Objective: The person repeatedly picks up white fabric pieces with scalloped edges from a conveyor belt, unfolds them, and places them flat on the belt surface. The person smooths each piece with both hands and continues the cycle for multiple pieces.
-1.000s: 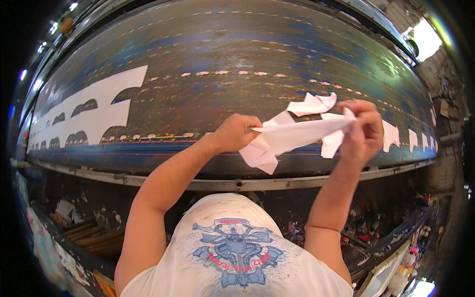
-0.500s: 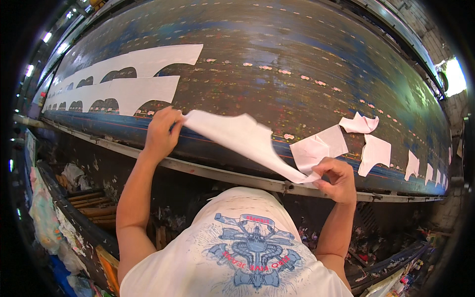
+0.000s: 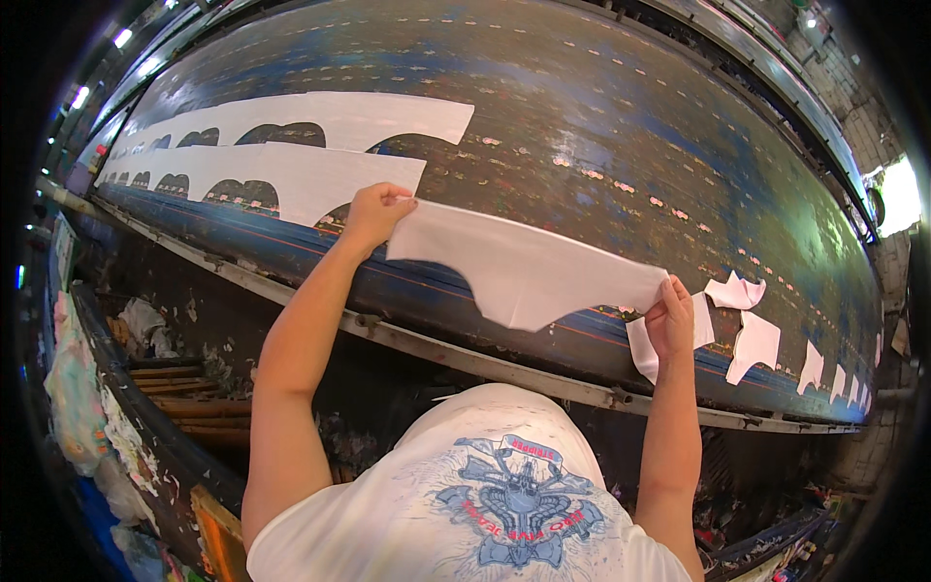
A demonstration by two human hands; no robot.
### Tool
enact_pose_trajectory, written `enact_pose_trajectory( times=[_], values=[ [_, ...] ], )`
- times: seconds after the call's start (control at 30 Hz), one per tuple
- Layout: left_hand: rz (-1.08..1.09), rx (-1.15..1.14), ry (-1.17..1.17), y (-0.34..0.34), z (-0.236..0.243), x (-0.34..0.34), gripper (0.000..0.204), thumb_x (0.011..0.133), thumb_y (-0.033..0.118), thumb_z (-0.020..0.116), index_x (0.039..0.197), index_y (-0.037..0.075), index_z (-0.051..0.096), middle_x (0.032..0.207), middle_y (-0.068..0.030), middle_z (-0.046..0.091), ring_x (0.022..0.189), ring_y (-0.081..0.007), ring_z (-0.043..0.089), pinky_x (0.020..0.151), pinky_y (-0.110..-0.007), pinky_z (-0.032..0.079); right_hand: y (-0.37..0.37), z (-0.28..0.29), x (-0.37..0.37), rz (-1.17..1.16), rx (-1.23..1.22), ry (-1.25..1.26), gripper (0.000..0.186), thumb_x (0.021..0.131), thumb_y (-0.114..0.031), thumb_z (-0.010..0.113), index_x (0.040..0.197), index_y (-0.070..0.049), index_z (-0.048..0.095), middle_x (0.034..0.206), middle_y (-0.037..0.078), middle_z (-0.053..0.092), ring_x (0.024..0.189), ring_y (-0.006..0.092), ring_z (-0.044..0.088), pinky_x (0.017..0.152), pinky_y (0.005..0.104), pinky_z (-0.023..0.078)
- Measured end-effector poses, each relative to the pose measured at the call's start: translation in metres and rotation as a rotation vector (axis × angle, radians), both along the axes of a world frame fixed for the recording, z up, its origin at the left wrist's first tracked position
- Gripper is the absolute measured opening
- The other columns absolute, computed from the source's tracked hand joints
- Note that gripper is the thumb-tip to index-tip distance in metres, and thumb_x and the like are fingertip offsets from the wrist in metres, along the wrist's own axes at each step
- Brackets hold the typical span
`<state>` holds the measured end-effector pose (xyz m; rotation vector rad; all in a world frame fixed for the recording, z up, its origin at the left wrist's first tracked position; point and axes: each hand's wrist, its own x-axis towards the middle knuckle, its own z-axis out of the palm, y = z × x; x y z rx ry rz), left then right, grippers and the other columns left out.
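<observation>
A white cut fabric piece [image 3: 529,267] hangs stretched between my two hands, its straight edge up and its curved edge down. My left hand [image 3: 380,215] pinches its upper left corner, close to the end of the nearer row of laid pieces [image 3: 291,175]. At its right corner, my right hand [image 3: 669,315] grips the cloth between thumb and fingers. Behind that hand lies another loose white piece [image 3: 703,322], partly hidden by it. The held piece is above the near edge of a long dark table [image 3: 543,87].
A second row of white pieces [image 3: 320,112] lies farther back on the left. Toward the right are a crumpled piece [image 3: 735,290], a flat one [image 3: 754,344] and several smaller ones. A metal rail [image 3: 485,367] runs along the near edge. Wooden slats [image 3: 179,393] sit lower left.
The held fabric has been raised at its right end and pulled out flat, its straight edge now on top. My left hand has moved right along the table, and the view has shifted.
</observation>
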<state>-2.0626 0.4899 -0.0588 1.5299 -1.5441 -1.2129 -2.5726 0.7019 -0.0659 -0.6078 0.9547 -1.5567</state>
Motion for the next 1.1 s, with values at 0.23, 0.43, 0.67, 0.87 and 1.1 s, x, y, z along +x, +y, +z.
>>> enact_pose_trajectory(
  times=[0.23,0.43,0.67,0.87,1.1],
  values=[
    [-0.122,-0.308,-0.396,-0.071,-0.04,-0.009,0.021,0.093,0.015,0.084,0.111,0.004,0.084,0.09,-0.0085,0.08,0.076,-0.019,0.073,0.073,-0.034,0.058,-0.029,-0.02,0.004,-0.202,0.096,0.271,0.02,0.109,-0.007,0.068,0.127,0.0,0.074,0.102,0.004,0.076,0.089,0.012,0.072,0.082,0.0289,0.061],
    [-0.127,-0.343,-0.407,-0.093,-0.038,-0.015,0.023,0.096,0.025,0.081,0.1,0.002,0.084,0.082,-0.0122,0.079,0.075,-0.0233,0.075,0.072,-0.039,0.057,-0.036,-0.028,-0.011,-0.181,0.193,0.36,0.026,0.1,0.004,0.069,0.123,-0.001,0.081,0.096,-0.003,0.07,0.082,0.0079,0.065,0.075,0.0266,0.056],
    [-0.181,-0.392,-0.426,-0.116,-0.048,-0.012,0.026,0.096,0.028,0.08,0.097,0.002,0.083,0.08,-0.0121,0.079,0.072,-0.0209,0.074,0.07,-0.039,0.055,-0.044,-0.028,-0.016,-0.18,0.166,0.765,0.053,0.089,0.007,0.074,0.142,0.005,0.072,0.113,-0.003,0.062,0.098,0.0089,0.056,0.091,0.025,0.048],
    [-0.15,-0.266,-0.47,-0.118,-0.037,-0.022,0.024,0.096,0.028,0.079,0.099,0.005,0.084,0.089,-0.0145,0.082,0.082,-0.0275,0.079,0.079,-0.041,0.059,-0.056,-0.037,-0.023,-0.17,0.188,0.78,0.056,0.09,0.009,0.072,0.146,0.003,0.07,0.124,-0.001,0.066,0.104,0.0087,0.06,0.097,0.0245,0.049],
    [-0.116,-0.243,-0.474,-0.118,-0.036,-0.027,0.023,0.096,0.028,0.079,0.098,0.006,0.084,0.086,-0.0122,0.081,0.08,-0.0268,0.077,0.076,-0.041,0.058,-0.067,-0.045,-0.029,-0.168,0.226,0.852,0.059,0.09,0.009,0.072,0.148,-0.001,0.07,0.129,-0.002,0.067,0.106,0.0078,0.062,0.099,0.0246,0.05]
  ],
)
